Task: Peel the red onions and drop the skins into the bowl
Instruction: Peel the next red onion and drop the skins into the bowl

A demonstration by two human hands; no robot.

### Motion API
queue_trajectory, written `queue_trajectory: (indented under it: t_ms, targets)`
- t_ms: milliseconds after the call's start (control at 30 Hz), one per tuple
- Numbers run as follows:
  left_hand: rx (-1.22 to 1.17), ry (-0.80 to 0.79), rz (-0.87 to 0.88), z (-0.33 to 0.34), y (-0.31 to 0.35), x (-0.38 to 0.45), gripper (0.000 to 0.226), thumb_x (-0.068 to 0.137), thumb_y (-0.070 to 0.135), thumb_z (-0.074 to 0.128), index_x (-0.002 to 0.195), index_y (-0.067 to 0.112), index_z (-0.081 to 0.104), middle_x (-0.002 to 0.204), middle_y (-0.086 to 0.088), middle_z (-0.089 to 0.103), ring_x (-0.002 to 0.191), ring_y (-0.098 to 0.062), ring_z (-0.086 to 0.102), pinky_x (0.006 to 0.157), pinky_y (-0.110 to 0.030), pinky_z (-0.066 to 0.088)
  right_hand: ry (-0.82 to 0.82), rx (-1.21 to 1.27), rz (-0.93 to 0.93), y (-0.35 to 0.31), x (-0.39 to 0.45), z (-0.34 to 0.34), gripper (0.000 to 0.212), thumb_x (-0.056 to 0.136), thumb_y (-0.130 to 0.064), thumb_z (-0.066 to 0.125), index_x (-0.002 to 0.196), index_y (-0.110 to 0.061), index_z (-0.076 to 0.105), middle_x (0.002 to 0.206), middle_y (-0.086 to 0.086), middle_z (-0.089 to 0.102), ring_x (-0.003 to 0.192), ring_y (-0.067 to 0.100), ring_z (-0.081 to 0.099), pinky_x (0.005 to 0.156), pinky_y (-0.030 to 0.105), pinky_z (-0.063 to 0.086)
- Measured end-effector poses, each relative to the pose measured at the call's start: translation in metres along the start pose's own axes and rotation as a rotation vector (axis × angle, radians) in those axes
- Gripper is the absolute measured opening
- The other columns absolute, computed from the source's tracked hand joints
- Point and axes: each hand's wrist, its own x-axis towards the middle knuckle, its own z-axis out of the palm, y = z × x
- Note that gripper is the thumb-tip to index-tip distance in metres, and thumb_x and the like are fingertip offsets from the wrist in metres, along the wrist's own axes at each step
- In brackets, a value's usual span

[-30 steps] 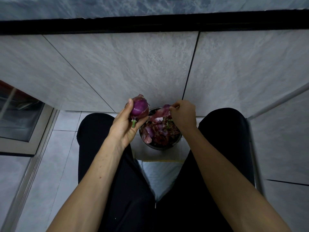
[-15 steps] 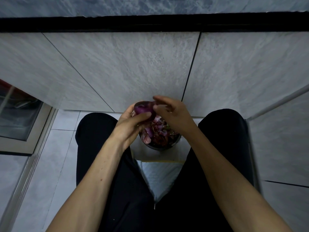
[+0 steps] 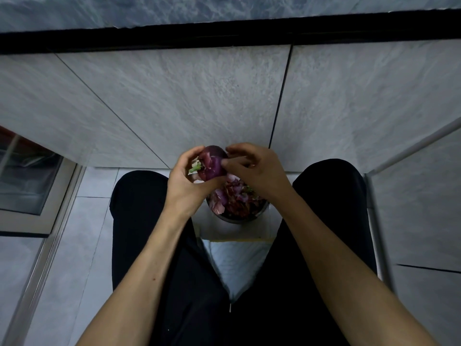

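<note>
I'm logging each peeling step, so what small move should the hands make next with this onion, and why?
Probably the right hand should pinch a loose flap of skin and pull it away. The left hand grips the red onion above the bowl of skins, the right fingertips already touch the onion's side, and torn purple skin clings to it, so a freed piece would likely fall into the bowl.

- I get one head-worn wide-angle view, looking steeply down and forward over the lap.
- Both forearms run in from the near edge; the tiled wall (image 3: 199, 101) fills the far half.
</note>
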Motion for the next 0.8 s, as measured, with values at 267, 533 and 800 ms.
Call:
queue_trajectory:
  t_ms: [267, 533, 800]
  targets:
    - [0.429, -0.011, 0.338, 0.0, -0.017, -0.002, 0.077, 0.064, 0.005, 0.09, 0.129, 0.029, 0.059, 0.128, 0.029, 0.052, 0.12, -0.013, 0.051, 0.095, -0.011, 0.042, -0.063, -0.218, -0.073, 0.001, 0.0, -0.002, 0.027, 0.084, -0.033, 0.073, 0.103, -0.014, 0.075, 0.09, 0.0, 0.075, 0.08, 0.011, 0.07, 0.08, 0.038, 0.056]
    - [0.591, -0.073, 0.463, -0.003, -0.024, 0.001, 0.075, 0.063, 0.006, 0.09, 0.131, 0.018, 0.061, 0.131, 0.018, 0.054, 0.119, -0.013, 0.045, 0.095, -0.006, 0.036, -0.248, -0.501, -0.146, 0.003, 0.007, -0.015, 0.028, 0.091, -0.034, 0.062, 0.096, -0.009, 0.075, 0.08, 0.008, 0.072, 0.074, 0.022, 0.067, 0.073, 0.039, 0.052]
    - [0.614, -0.074, 0.47, -0.001, -0.025, 0.0, 0.075, 0.059, 0.006, 0.09, 0.129, 0.016, 0.063, 0.127, 0.019, 0.054, 0.116, -0.011, 0.045, 0.092, -0.006, 0.038, -0.253, -0.805, -0.189, -0.005, 0.0, 0.002, 0.025, 0.096, -0.029, 0.048, 0.078, -0.011, 0.05, 0.079, 0.011, 0.061, 0.066, 0.02, 0.046, 0.06, 0.031, 0.029]
